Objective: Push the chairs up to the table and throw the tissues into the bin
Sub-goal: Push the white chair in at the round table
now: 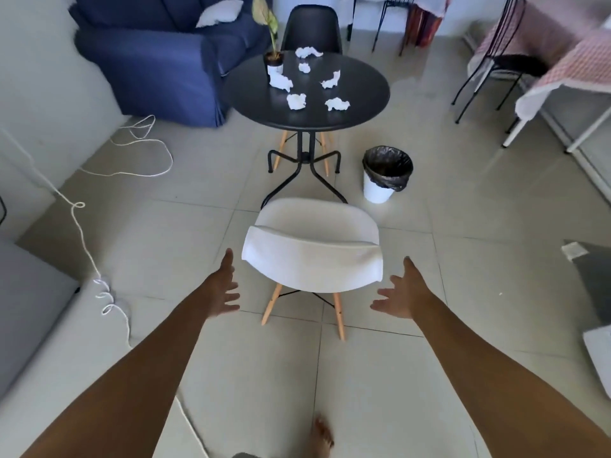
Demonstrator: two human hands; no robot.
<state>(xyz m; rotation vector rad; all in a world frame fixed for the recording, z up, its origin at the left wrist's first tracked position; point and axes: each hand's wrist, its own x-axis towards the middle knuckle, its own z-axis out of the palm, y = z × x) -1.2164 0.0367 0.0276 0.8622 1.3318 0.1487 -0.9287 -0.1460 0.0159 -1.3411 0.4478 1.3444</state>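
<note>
1. Clearly, from the head view, the left hand (222, 290) and right hand (402, 293) are spread wide and empty, flanking the white chair (312, 256) backrest without touching it, apparently ready to push.
2. That chair stands short of the round table (360, 90); the black chair (312, 28) is tucked in behind the table.
3. Crumpled tissues (296, 101) lie on the table; the bin (386, 173) waits beside its base.

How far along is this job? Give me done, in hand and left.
Done: nothing visibly; the black chair at the far side already looks close to the table. In hand: left hand and right hand, both open, flank the white chair's backrest without touching it; it stands back from the table. Left: push it in, then move six crumpled tissues off the table into the lined bin.
</note>
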